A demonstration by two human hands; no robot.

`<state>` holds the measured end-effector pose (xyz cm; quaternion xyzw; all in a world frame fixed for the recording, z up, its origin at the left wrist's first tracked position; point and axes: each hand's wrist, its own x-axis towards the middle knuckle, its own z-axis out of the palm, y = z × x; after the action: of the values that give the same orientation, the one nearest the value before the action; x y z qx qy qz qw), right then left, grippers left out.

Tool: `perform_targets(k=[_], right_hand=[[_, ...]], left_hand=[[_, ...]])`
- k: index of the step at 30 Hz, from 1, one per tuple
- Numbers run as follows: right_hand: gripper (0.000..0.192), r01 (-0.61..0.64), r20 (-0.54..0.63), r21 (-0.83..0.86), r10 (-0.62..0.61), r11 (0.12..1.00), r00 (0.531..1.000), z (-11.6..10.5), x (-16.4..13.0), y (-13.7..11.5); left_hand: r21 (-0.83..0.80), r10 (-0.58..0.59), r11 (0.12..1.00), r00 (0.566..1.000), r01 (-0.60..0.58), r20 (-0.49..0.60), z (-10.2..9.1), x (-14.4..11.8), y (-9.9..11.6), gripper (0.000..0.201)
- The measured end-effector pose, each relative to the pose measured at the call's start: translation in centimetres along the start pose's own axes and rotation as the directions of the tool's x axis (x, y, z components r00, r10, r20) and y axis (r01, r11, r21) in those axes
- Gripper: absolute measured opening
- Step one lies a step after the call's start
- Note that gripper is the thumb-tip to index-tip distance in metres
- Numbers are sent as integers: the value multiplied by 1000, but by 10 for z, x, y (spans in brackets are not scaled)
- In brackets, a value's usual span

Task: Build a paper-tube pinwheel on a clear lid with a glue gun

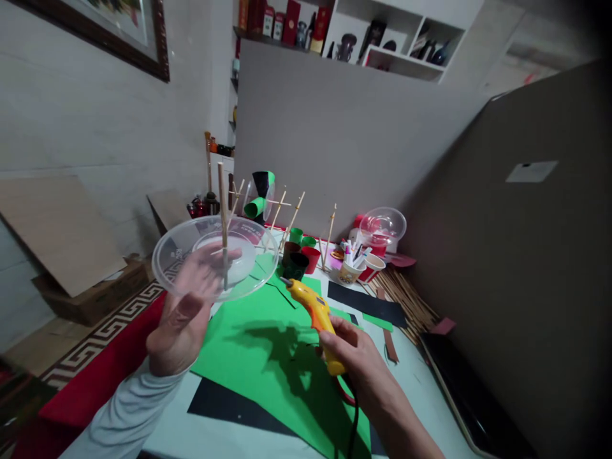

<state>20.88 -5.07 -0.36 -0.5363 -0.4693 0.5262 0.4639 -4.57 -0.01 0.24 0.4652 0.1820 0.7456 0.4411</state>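
At the left, the left hand (184, 315) is raised above the table edge, palm up and fingers spread wide, pressed against the underside of a clear bowl (165, 255). The bowl sits tilted, its open side turned toward the camera, and the fingers show through the plastic. A wooden stick (222, 204) stands nearly upright at the bowl's middle — its long axis runs up and down, the lower end at the bowl's floor and the top rising well clear of the rim. Whether a thumb pinches the stick cannot be told.

Just right of the bowl and a little nearer, the right hand (356, 354) is closed around the handle of a yellow glue gun (313, 309). The gun's long axis slants up and to the left, so the nozzle points at the bowl's right rim, near it but not touching. The stick's foot lies up and left of the nozzle — the right hand is the nearer one to carry the tip there. The cord drops from the handle toward the near edge.

Below both hands lies a green sheet (268, 357) on the table (421, 389). Farther off, other stick frames (287, 213) and cups (301, 255) stand.
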Motion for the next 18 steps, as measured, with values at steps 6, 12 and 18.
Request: perform_targets(k=[6,12,18], right_hand=[[50,-106,23,331,105,938,994,8,-23,-14],[43,190,-154,342,-145,920,977,9,-23,-45],[32,402,-52,58,-399,914,915,22,-20,-50]], left_hand=[[-149,-182,975,979,168,-89,1,7,11,66],[-10,-132,991,983,135,125,-4,19,12,66],[162,-46,987,943,-8,330,-6,30,-2,68]])
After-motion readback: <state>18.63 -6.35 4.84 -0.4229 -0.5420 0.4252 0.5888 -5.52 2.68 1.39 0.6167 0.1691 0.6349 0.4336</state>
